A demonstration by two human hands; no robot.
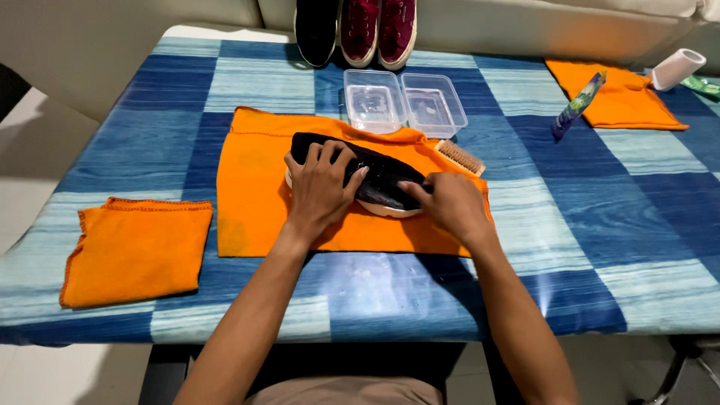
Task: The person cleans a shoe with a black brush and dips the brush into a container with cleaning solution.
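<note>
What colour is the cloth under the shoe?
Orange cloth, under the black shoe; head view.

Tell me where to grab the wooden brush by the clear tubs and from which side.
Grip the brush across its narrow wooden back, probably from above and from its right, far end. It lies flat and slanted on the orange cloth, its near end close to the right hand and the black shoe; the clear tubs crowd the far left.

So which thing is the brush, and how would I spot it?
Start at the big orange cloth in the middle of the blue checked table. Go to its far right corner, just below the two clear tubs. The brush lies there, beyond the right hand: small, tan wood, pale bristles, unlike the black shoe beside it.
</note>
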